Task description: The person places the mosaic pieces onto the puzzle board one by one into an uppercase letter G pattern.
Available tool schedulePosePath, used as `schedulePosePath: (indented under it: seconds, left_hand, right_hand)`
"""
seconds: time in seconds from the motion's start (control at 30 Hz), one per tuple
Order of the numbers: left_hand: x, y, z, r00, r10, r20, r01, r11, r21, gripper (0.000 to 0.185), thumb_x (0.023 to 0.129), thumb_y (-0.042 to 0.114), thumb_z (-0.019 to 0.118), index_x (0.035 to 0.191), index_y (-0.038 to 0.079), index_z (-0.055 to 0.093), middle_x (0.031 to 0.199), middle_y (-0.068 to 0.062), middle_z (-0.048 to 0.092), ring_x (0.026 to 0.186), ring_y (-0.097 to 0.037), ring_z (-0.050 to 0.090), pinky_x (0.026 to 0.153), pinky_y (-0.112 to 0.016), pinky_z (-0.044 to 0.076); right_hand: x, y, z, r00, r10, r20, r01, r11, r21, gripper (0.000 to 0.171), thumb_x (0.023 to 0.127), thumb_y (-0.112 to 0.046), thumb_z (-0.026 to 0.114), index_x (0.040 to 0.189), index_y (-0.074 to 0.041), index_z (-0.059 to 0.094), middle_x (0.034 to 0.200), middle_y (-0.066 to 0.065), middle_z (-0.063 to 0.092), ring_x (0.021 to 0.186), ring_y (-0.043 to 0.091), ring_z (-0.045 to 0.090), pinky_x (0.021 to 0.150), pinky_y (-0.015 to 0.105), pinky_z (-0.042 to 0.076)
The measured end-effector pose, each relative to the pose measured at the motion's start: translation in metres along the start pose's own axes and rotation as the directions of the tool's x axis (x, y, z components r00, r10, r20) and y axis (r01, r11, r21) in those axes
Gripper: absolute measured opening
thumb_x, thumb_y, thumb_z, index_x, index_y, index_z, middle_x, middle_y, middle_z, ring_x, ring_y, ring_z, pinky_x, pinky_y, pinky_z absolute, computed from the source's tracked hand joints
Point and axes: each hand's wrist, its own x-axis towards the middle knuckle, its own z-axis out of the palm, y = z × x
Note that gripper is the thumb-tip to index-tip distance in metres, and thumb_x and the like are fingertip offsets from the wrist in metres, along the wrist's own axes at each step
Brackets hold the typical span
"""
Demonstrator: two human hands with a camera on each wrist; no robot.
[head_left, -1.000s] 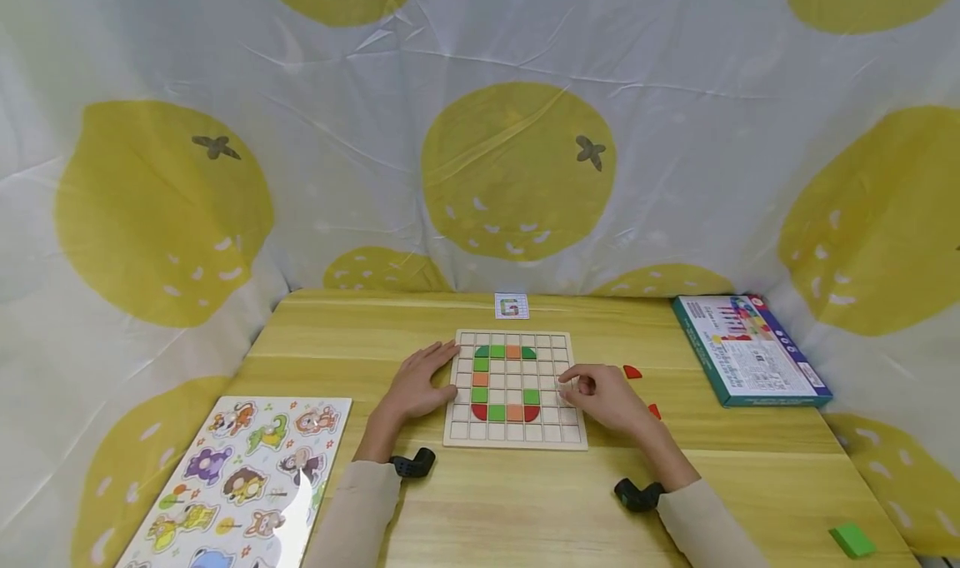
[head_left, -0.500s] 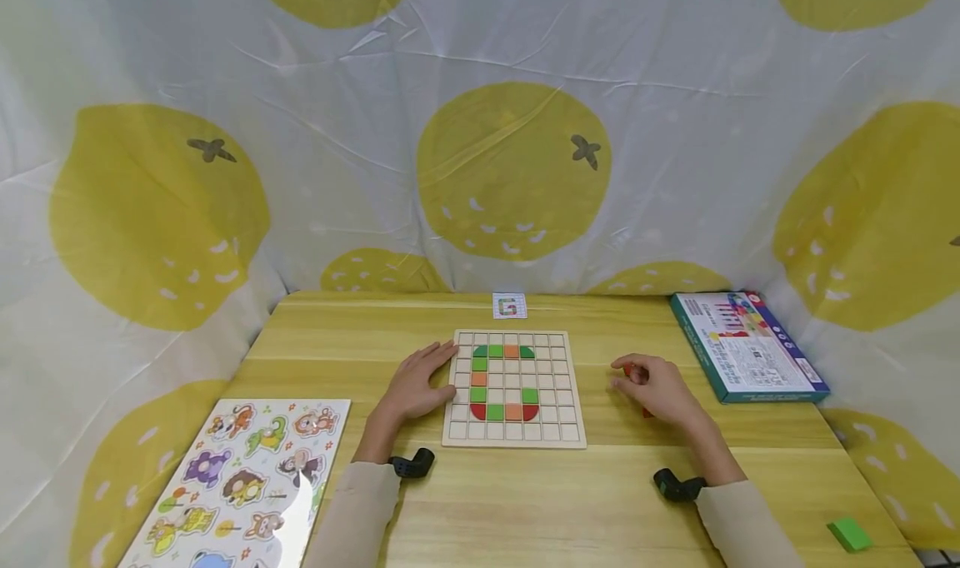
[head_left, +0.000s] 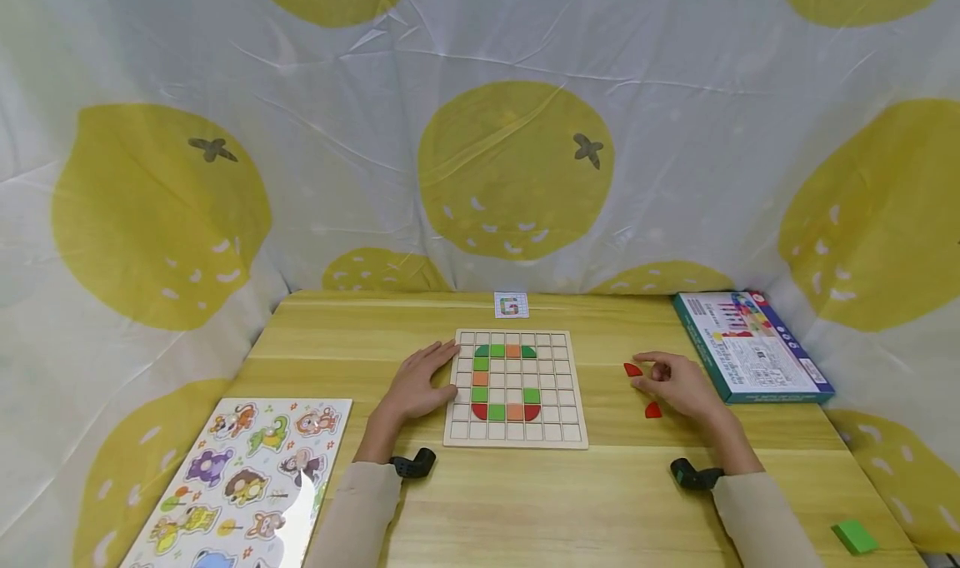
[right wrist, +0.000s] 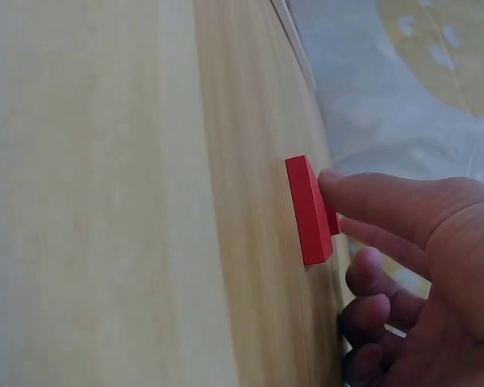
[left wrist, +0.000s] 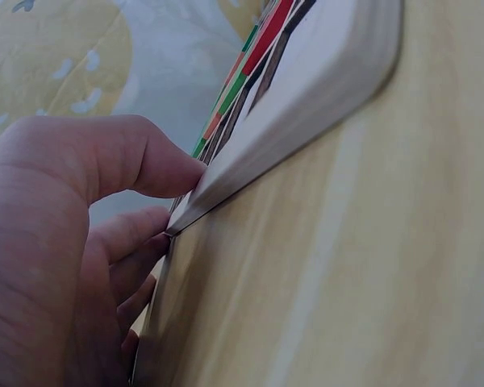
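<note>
My left hand [head_left: 417, 385] rests at the left edge of a wooden grid board [head_left: 516, 439], fingers extended; its thumb [left wrist: 157, 165] touches the rim in the left wrist view. Green, orange and red tiles sit in the board's squares, with rounded pieces at the corners of the shape. To the right, my right hand [head_left: 678, 386] hovers beside two red quarter-round pieces. Its index finger and thumb are spread apart near the farther red piece [head_left: 632, 370]. The nearer red piece [head_left: 653, 411] lies below the thumb. Contact with either piece is unclear.
A small pattern card [head_left: 512, 305] lies behind the board. A boxed set [head_left: 752, 349] is at the back right. An animal puzzle board [head_left: 247, 476] occupies the front left, and a green block [head_left: 855, 537] lies at the front right.
My right hand has moved right, from the board's right edge, past the red pieces to just beside them. My left hand and the tiles on the board look unchanged.
</note>
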Motion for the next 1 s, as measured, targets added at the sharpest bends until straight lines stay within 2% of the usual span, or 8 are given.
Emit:
schedulePosePath:
  seconds: [0.13,0.4,1.0]
  left_hand:
    - [0.0000,0.0009,-0.0005,1.000,-0.003,-0.001,0.003,1.000,-0.004,0.078,0.087,0.036,0.061,0.161,0.022,0.039,0.168,0.001,0.035,0.159,-0.028,0.023,0.129,-0.055,0.017]
    - [-0.0007,0.0018,0.0003,1.000,-0.011,0.002,0.011,1.000,-0.008,0.078,0.087,0.036,0.061,0.160,0.022,0.040,0.168,0.002,0.035,0.159,-0.028,0.023,0.129,-0.055,0.017]
    - [0.0018,-0.0034,0.0027,1.000,0.004,-0.012,-0.004,1.000,-0.001,0.077,0.086,0.035,0.061,0.160,0.023,0.041,0.167,0.003,0.036,0.159,-0.027,0.025,0.128,-0.055,0.019]
  right_hand:
    - [0.0051,-0.0011,-0.0024,1.000,-0.003,0.029,0.003,1.000,-0.021,0.042,0.091,-0.027,0.078,0.128,-0.007,0.072,0.083,0.003,0.061,0.071,0.015,0.049,0.058,0.025,0.037]
    - [0.0076,0.0007,-0.0012,1.000,0.016,0.023,-0.016,1.000,-0.003,0.027,0.091,-0.025,0.079,0.113,-0.010,0.080,0.081,0.003,0.058,0.073,0.015,0.048,0.060,0.025,0.036]
    - [0.0095,-0.0009,0.0032,0.999,0.032,0.012,-0.033,0.999,0.024,0.025,0.092,-0.027,0.078,0.107,-0.008,0.077,0.081,0.003,0.057,0.072,0.015,0.048,0.060,0.025,0.036]
